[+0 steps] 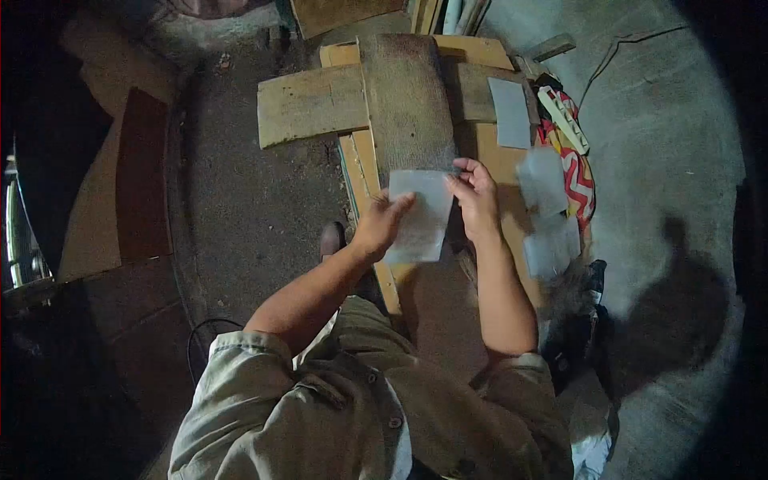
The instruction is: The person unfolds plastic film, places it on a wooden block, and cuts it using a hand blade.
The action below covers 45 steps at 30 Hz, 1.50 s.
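A whitish, translucent rectangular sheet (422,224) is held up in front of me between both hands. My left hand (382,226) grips its left edge, thumb lying across the face. At the upper right corner, my right hand (476,196) pinches the sheet between thumb and fingers. Whether it is one sheet or a thin stack I cannot tell. Just beyond it lies a worn, brownish curved board (408,104). To the right are more pale sheets: one flat piece (510,112), a blurred pile (542,182) and another pile (552,250) nearer me.
Wooden planks (312,104) lie crosswise under the curved board. A white power strip (564,120) rests beside a red and yellow patterned cloth (578,184) on the right. A dark object (596,280) stands near my right side. Concrete floor (656,152) extends to the right.
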Motion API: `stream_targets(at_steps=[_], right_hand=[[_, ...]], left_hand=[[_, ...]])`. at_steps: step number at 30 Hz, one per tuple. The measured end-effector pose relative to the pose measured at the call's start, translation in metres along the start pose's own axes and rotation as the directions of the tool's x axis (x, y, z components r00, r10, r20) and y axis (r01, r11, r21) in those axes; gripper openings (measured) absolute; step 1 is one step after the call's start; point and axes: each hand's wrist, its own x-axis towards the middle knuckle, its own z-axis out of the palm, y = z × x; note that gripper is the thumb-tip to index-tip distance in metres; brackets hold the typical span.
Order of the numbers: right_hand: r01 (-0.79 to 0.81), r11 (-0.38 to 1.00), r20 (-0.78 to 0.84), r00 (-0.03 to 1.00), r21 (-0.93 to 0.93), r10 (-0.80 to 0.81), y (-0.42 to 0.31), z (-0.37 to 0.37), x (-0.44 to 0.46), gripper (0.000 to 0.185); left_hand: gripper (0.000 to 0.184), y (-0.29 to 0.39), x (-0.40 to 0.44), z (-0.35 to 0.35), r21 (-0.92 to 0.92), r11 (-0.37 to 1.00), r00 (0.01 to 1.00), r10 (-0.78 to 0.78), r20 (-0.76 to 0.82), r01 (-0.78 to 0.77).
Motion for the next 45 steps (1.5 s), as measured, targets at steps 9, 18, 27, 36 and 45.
stream_targets(at_steps=[9,18,27,36,45], right_hand=[[-0.016,0.997,0.01,1.0,-0.08,0.017,0.034,-0.002,0.057,0.034],[0.027,0.968,-0.021,0.999,-0.25,-0.033,0.056,-0.009,0.066,0.035],[0.159,0.637,-0.093,0.934,-0.754,-0.344,0.047,-0.059,-0.083,0.041],[-0.096,0.441,-0.078,0.995,-0.892,0.061,0.069,-0.081,-0.143,0.049],[0.539,0.827,-0.05,0.832,-0.159,-0.553,-0.045,-0.082,-0.093,0.033]], left_hand=[[0.051,-0.01,-0.01,0.024,0.852,0.311,0.689,0.72,0.078,-0.421],[0.057,-0.048,0.012,0.039,0.935,-0.129,0.805,0.478,0.351,-0.331],[0.061,-0.041,0.011,0.044,0.953,-0.101,0.839,0.455,0.3,-0.286],[0.066,-0.05,0.017,0.041,0.948,-0.207,0.844,0.436,0.312,-0.243],[0.072,-0.049,0.016,0.043,0.937,-0.272,0.871,0.378,0.313,-0.219]])
